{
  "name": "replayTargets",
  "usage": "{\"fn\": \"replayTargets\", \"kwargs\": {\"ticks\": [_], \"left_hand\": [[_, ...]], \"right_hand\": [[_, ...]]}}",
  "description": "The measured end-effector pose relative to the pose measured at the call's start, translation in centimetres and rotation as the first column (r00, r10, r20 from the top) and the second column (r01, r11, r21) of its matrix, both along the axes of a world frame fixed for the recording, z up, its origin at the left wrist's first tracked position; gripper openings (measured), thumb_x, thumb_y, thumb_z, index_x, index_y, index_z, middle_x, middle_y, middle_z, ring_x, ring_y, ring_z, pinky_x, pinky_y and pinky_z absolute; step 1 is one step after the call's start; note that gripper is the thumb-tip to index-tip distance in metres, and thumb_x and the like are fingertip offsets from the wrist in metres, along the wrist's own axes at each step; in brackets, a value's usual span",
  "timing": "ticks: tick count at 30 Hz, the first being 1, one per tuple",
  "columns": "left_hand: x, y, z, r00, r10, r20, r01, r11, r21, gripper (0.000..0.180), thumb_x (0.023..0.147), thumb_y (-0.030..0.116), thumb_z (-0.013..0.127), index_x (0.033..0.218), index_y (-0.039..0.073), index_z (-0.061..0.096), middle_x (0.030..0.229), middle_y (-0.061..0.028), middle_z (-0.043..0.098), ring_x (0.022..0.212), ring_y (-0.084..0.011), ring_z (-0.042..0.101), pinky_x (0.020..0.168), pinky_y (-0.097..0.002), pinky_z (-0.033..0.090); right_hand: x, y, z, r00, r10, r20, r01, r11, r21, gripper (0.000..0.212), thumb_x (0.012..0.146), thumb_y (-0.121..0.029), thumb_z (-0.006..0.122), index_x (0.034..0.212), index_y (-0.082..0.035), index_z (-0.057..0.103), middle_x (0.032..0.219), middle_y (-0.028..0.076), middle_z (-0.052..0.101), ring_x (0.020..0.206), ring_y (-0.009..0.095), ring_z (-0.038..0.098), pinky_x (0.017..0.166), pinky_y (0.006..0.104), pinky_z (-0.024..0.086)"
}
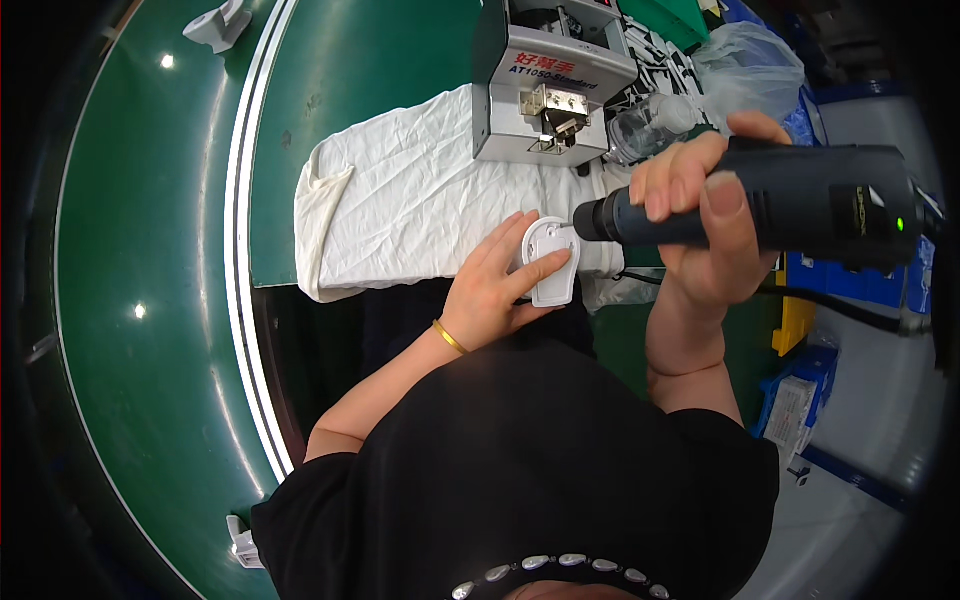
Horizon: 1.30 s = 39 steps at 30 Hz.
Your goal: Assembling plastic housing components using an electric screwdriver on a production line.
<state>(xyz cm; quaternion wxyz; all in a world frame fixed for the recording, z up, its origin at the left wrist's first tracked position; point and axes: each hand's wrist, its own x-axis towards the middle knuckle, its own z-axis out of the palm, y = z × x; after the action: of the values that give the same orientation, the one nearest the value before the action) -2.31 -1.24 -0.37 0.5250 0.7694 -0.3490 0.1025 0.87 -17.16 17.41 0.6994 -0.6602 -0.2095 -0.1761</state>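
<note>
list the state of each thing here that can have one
left hand, holding the white plastic part
white plastic part, partly covered by the thumb
right hand, gripping the dark power tool
dark power tool, tip pointed at the part
green light, lit
white cloth, spread out, wrinkled
clear plastic bag, crumpled

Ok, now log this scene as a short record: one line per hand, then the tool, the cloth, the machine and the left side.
left hand: holding white part, thumb across it
right hand: gripping driver
driver: dark, bit at the part's rounded end, contact unclear
cloth: white, creased
machine: grey, beyond the part
left side: green surface, two white pieces
</note>
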Motion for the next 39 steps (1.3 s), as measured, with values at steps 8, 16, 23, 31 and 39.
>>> {"fn": "replayTargets", "kwargs": {"ticks": [8,16,23,31,39], "left_hand": [[0.1,0.0,0.4,1.0,-0.023,-0.012,0.023,1.0,-0.015,0.067,0.063,0.017,0.09,0.125,0.021,0.067,0.14,-0.0219,0.05,0.125,-0.0414,0.053,0.102,-0.0433,0.046],[0.2,0.0,0.7,1.0,-0.007,0.013,0.007,0.999,-0.031,0.063,0.065,0.023,0.085,0.124,0.019,0.066,0.134,-0.0222,0.054,0.122,-0.043,0.055,0.102,-0.0468,0.047],[0.2,0.0,0.4,1.0,-0.015,0.013,0.015,0.999,-0.037,0.065,0.065,0.022,0.086,0.126,0.019,0.065,0.135,-0.0219,0.053,0.122,-0.043,0.055,0.102,-0.047,0.048],[0.2,0.1,0.2,1.0,-0.015,0.02,0.015,0.999,-0.029,0.064,0.065,0.023,0.086,0.125,0.018,0.065,0.135,-0.0222,0.053,0.122,-0.0435,0.055,0.101,-0.047,0.048],[0.4,0.1,0.6,1.0,-0.019,0.021,0.02,0.999,-0.035,0.064,0.064,0.021,0.085,0.124,0.017,0.066,0.134,-0.0226,0.054,0.121,-0.0438,0.055,0.101,-0.0473,0.048]], "right_hand": [[-0.7,0.3,-0.9,0.999,-0.042,-0.032,0.039,0.996,-0.081,0.049,0.092,-0.015,0.06,0.132,-0.003,0.036,0.077,0.009,0.055,0.065,0.016,0.055,0.068,0.0394,0.049],[-0.8,0.8,-1.2,0.997,-0.047,-0.06,0.042,0.996,-0.08,0.045,0.09,-0.013,0.06,0.128,-0.005,0.038,0.077,0.008,0.054,0.064,0.016,0.054,0.067,0.0392,0.049],[-0.9,1.2,-1.2,0.993,-0.041,-0.107,0.033,0.997,-0.076,0.042,0.089,-0.012,0.06,0.124,-0.006,0.038,0.077,0.008,0.053,0.066,0.016,0.054,0.069,0.039,0.049],[-0.4,1.1,-2.0,0.997,-0.026,-0.066,0.029,0.999,0.043,0.044,0.086,0.003,0.065,0.121,0.004,0.038,0.077,0.011,0.063,0.068,0.016,0.062,0.066,0.0312,0.053],[-0.5,0.4,-1.8,0.995,-0.032,-0.095,0.014,0.984,-0.18,0.041,0.09,-0.009,0.059,0.124,-0.005,0.037,0.077,0.008,0.052,0.065,0.016,0.054,0.069,0.0382,0.05]]}}
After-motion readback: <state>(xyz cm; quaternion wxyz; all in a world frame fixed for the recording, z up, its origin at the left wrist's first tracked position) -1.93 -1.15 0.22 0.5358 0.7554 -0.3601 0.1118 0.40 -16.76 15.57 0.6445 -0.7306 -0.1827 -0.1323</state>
